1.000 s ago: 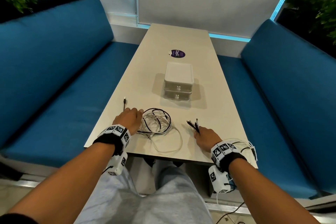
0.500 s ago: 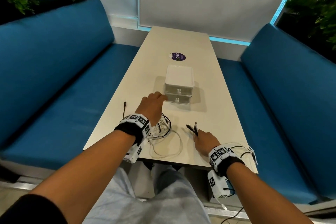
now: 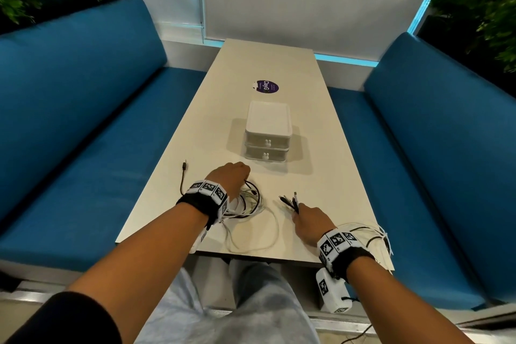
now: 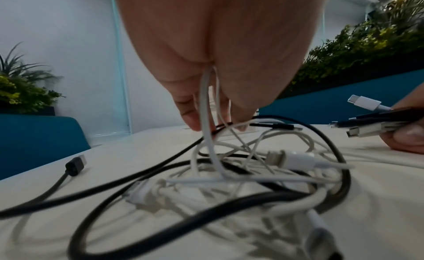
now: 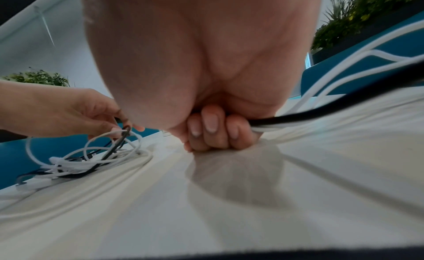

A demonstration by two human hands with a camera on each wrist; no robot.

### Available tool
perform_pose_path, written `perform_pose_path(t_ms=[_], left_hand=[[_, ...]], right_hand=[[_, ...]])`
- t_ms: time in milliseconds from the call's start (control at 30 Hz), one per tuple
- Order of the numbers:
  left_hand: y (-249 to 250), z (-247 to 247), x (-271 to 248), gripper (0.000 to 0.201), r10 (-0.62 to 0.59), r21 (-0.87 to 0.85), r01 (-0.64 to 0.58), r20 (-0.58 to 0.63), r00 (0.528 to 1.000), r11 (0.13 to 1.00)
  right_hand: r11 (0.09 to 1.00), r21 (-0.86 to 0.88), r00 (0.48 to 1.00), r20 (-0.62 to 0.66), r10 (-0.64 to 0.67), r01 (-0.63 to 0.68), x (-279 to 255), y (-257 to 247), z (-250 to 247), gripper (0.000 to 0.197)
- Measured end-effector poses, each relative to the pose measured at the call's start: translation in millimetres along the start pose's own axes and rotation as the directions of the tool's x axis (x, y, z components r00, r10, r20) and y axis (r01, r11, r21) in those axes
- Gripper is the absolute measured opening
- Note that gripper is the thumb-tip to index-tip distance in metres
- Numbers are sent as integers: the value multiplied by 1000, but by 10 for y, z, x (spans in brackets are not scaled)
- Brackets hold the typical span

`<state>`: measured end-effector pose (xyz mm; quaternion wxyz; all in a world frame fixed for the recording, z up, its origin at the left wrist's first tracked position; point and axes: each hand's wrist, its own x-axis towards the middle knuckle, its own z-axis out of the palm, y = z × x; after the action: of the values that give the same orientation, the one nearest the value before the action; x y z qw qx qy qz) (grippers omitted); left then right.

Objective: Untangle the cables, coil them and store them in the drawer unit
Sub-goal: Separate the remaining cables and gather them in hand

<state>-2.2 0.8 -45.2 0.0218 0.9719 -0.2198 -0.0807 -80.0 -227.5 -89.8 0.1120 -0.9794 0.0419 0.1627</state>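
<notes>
Back over tangle (image 3: 247,201), left hand (image 3: 230,179).

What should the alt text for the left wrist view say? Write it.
The left hand pinches a white cable up out of a tangle of black and white cables on a pale table; the right hand grips a bundle of plug ends.

The table (image 3: 329,148) looks like a smooth, matt off-white laminate, and the drawer unit (image 3: 268,120) on it is milky, slightly see-through plastic with a soft sheen. The cables (image 4: 229,182) are a mix of white and black rubbery-plastic sheathing, pretty smooth, with plastic plug housings and small metal tips. The benches (image 3: 83,109) are matt blue woven cloth.
</notes>
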Motion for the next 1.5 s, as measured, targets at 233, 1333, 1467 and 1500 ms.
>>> perform_pose_path(t_ms=[233, 1333, 1467, 1500], left_hand=[[17, -75, 3, 27, -113, -110, 96, -160, 981, 989], [954, 279, -87, 19, -15, -303, -26, -132, 991, 953], [999, 283, -98, 22, 4, -262, -39, -134, 991, 964], [999, 289, -100, 20, 1, -278, -43, -151, 989, 960]], right_hand=[[1000, 16, 1000, 9, -2, 2, -5, 8, -7, 38], [660, 750, 976, -162, 144, 27, -45, -96, -149, 39], [637, 767, 985, -158, 74, 76, -27, -138, -230, 34], [635, 767, 987, -157, 44, 94, -40, -136, -246, 29]])
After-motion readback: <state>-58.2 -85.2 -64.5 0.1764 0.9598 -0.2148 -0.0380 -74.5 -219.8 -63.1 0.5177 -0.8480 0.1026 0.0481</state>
